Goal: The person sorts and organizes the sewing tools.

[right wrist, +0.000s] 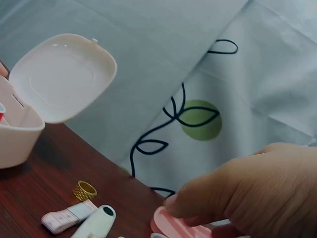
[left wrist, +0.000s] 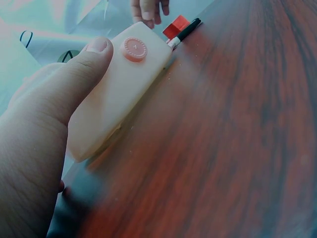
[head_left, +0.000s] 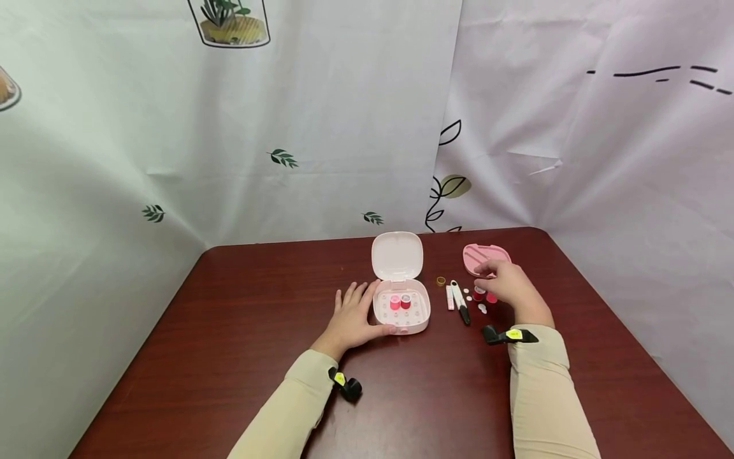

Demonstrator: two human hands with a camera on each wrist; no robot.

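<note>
My left hand [head_left: 351, 322] grips the left side of a pale pink sewing box [head_left: 425, 319], thumb across its front beside the round pink catch [left wrist: 134, 49]. The lid [head_left: 397, 255] stands up at the back. Inside, a pink thread spool [head_left: 394, 302] and a red thread spool [head_left: 406, 301] stand among rows of small pegs. My right hand [head_left: 513, 290] hangs over the loose items at the right, fingers bent loosely and nothing visible in them. Under its fingers is another red spool [head_left: 478, 295]; the pink tray [head_left: 478, 254] lies just behind, partly covered by the hand.
Between the box and my right hand lie a gold thimble ring [head_left: 441, 280], a rolled tape measure [head_left: 450, 298] and white thread snips with a black tip [head_left: 460, 303]. Several small white buttons [head_left: 482, 308] lie beside them. A printed cloth hangs behind the table [head_left: 275, 319].
</note>
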